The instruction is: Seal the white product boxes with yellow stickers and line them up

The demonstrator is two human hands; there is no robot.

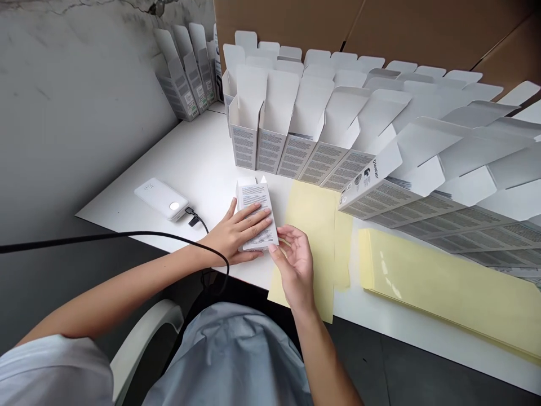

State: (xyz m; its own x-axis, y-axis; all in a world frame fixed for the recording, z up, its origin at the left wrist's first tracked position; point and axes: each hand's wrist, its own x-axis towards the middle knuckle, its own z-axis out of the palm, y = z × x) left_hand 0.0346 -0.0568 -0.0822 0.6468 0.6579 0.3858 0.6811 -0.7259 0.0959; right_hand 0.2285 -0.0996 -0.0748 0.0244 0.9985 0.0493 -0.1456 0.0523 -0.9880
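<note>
My left hand (237, 234) lies across a white carton (256, 210) printed with dense grey text, its fingers over the face and its top flaps standing open. My right hand (293, 262) is curled beside the carton's lower right corner, with its fingertips at or very near the edge. Beneath that hand lies a pale yellow paper sheet (310, 248). A long stack of the same yellow sheets (439, 293) rests further right, out of reach of both hands.
Rows of open white cartons (274, 146) stand along the white table (198, 160), with one lying on its side, and more stand at the back left (181, 73). A white power bank (161, 199) with a black cable (127, 235) sits left of my hands. Brown cardboard (287, 22) rises behind.
</note>
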